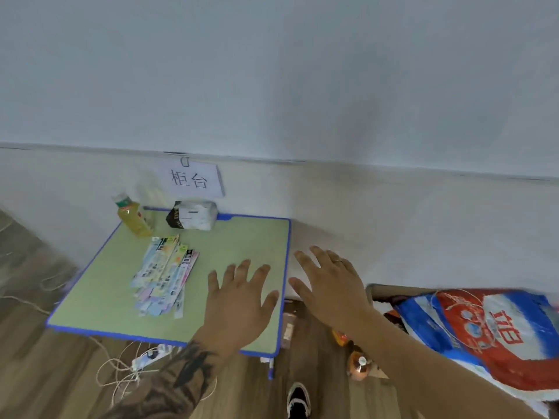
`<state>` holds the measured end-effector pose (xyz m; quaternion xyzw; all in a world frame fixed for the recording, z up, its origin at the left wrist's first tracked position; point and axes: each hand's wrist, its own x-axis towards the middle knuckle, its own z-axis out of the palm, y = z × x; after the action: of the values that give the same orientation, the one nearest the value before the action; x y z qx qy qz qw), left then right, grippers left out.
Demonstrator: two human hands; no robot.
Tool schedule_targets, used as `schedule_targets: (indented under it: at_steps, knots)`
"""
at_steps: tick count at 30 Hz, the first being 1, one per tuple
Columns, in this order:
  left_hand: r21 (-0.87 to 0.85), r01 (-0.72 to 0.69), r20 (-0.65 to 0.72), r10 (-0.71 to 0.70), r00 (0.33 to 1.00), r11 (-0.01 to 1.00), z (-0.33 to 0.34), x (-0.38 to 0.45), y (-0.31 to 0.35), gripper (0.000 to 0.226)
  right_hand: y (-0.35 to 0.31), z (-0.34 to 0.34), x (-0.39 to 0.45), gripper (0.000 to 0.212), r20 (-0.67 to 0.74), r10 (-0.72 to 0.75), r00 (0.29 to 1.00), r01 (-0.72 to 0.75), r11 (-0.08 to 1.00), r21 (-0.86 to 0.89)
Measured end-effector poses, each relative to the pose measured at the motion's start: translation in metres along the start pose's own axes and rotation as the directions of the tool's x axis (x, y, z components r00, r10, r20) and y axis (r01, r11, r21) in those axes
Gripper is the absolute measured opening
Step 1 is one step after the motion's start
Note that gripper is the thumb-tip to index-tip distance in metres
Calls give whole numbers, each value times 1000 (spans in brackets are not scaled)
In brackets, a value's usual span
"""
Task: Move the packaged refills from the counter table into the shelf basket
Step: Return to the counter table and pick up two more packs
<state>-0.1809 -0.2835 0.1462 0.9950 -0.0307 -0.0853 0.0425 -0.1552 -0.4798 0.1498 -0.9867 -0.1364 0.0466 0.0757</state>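
1. The refill packs [165, 275] lie fanned on the green table [242, 237], left of centre.
2. The left hand [239, 300] and the right hand [328, 284], at centre, spread their fingers wide, holding nothing.

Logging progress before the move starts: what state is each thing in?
Packaged refills: fanned pile, flat on counter table, untouched.
Left hand: open, empty.
Right hand: open, empty.
Drink bottle: upright, capped.
White packet: lying on table.
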Motion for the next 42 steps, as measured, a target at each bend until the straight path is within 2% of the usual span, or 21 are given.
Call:
schedule_targets:
  at_steps: [3,7,10,14,18,23,28,33,37,42]
  knots:
    - [-31,100,-3,-100,995,994,6,24,-29,71,-18,5,56,64,9,-91,996,91,996,6]
    - [-35,213,-26,-214,977,976,16,51,-69,63,-34,22,117,63,57,-182,982,181,983,12]
    - [-49,289,-19,-290,957,956,27,58,-99,67,-52,43,147,63,122,-231,965,230,973,29]
    - [-10,362,15,-362,932,932,47,59,-141,61,-87,74,167,62,219,-271,937,255,962,98]
    - [-4,364,71,-363,929,931,65,68,-188,73,-122,108,179,55,331,-257,908,218,964,149]
    - [-11,249,97,-246,964,969,79,97,-244,70,-171,150,199,38,499,-141,855,42,978,204]
    - [-10,90,116,-89,989,996,92,126,-306,63,-235,176,221,27,502,60,863,-223,936,272]
    - [2,-42,181,41,983,999,98,153,-350,64,-285,201,248,30,533,286,797,-484,829,280]
    - [19,-144,245,135,960,989,101,160,-365,61,-299,213,254,21,518,419,746,-598,764,243]
    - [-18,-197,305,193,933,980,109,154,-362,60,-302,216,249,16,522,512,682,-692,684,233]
